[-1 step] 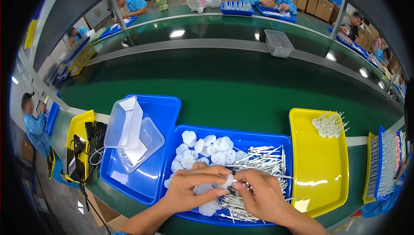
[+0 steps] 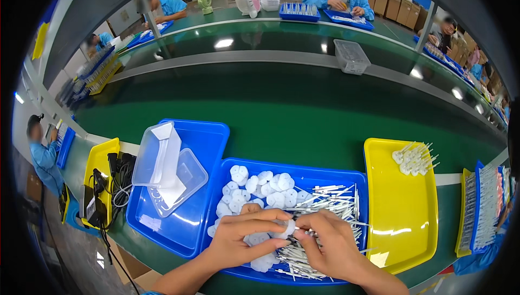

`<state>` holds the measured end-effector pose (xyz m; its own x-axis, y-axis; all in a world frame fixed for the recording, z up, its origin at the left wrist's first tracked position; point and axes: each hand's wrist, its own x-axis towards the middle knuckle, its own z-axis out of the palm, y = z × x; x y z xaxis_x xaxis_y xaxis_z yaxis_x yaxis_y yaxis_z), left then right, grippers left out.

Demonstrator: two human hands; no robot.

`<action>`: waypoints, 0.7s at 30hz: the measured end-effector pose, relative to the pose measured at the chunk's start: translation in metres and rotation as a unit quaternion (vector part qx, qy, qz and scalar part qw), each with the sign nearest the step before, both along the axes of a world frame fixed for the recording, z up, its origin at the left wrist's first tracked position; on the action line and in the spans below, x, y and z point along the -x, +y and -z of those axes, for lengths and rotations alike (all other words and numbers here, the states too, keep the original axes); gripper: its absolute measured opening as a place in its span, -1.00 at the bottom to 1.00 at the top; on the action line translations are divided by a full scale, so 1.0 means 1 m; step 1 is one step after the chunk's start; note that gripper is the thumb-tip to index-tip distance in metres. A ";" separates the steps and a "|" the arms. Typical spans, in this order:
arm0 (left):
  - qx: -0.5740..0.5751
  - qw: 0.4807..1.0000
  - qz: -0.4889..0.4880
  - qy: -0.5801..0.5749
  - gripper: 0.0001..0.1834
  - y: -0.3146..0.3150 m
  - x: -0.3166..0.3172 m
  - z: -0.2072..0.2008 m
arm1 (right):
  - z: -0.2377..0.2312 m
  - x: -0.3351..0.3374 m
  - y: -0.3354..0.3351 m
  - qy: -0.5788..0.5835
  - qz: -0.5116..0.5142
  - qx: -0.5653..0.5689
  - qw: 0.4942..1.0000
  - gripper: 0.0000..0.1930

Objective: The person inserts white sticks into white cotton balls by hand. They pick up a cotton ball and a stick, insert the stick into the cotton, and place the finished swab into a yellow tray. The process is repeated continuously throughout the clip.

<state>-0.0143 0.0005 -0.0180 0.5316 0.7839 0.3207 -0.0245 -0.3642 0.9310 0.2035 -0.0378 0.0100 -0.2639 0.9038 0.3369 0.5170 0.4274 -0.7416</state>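
Note:
Over the middle of a blue tray, my two hands meet fingertip to fingertip. My left hand pinches a small white flower-shaped piece between thumb and fingers. My right hand is closed at that piece's right side, gripping what looks like the end of a thin white stick, mostly hidden by the fingers. Loose white petal-edged discs fill the tray's left part. A heap of thin white sticks with metallic-looking ends lies in its right part, partly beneath my right hand.
To the right, a yellow tray holds a cluster of white discs on sticks. On the left, another blue tray carries a clear plastic box and lid. Black cables lie beyond it. Co-workers sit across the green bench.

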 end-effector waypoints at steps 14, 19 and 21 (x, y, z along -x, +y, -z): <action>-0.303 0.947 -0.036 0.098 -0.59 0.002 -0.001 -0.021 | -0.003 0.004 -0.003 0.043 0.005 0.009 0.999 -0.82; -0.389 0.915 -0.082 0.068 -0.63 -0.002 -0.007 -0.012 | -0.004 0.003 -0.003 0.069 -0.003 0.043 0.997 -0.81; -0.395 0.911 -0.109 0.046 -0.59 -0.005 -0.009 -0.007 | -0.010 0.004 -0.004 0.081 -0.002 0.052 0.995 -0.81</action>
